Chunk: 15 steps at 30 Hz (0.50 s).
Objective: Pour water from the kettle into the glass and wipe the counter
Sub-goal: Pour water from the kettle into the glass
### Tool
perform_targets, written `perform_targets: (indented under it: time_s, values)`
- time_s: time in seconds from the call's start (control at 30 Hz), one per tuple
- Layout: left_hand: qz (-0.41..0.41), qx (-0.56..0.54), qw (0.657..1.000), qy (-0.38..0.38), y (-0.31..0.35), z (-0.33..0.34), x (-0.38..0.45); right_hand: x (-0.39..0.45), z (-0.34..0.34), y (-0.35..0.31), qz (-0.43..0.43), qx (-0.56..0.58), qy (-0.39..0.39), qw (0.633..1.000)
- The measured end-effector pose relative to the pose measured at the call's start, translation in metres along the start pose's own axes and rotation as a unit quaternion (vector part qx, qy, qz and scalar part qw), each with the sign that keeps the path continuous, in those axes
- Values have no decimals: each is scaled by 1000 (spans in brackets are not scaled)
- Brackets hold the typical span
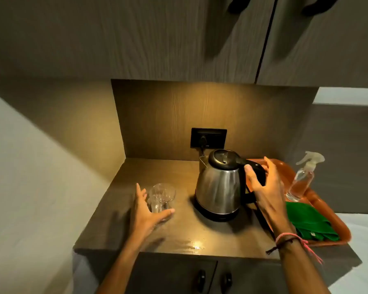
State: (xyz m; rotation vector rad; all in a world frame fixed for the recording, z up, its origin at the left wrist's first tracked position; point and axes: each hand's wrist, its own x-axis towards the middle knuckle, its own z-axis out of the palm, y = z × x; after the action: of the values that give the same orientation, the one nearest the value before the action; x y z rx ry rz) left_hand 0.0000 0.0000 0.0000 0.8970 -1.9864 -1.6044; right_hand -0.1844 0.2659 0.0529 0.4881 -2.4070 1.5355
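Note:
A steel kettle (pixel 220 187) with a black lid and handle stands on its black base in the middle of the brown counter (pixel 179 234). My right hand (pixel 263 185) is open around the kettle's handle, thumb on the near side, fingers spread and not closed on it. A clear empty glass (pixel 162 198) stands upright to the kettle's left. My left hand (pixel 145 211) is open and cups the glass from the left, thumb in front of its base. A folded green cloth (pixel 310 223) lies on the orange tray to the right.
An orange tray (pixel 336 219) at the counter's right holds the cloth and a clear spray bottle (pixel 302 181). The kettle's cord runs to a black wall socket (pixel 208 137). Wall cabinets hang above. Cupboard doors with black knobs (pixel 201 277) sit below the counter's front edge.

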Motion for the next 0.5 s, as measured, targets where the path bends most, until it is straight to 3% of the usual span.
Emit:
perform_targets:
  time_s: [0.13, 0.3, 0.5]
  values:
    - [-27, -1, 999, -28, -22, 11, 15, 23, 12, 34, 37, 101, 19, 994]
    - [-2, 3, 1000, 24, -34, 15, 26, 39, 28, 51, 26, 197, 30, 980]
    - [-1, 19, 999, 28, -32, 14, 25, 47, 34, 20, -12, 190, 10, 982]
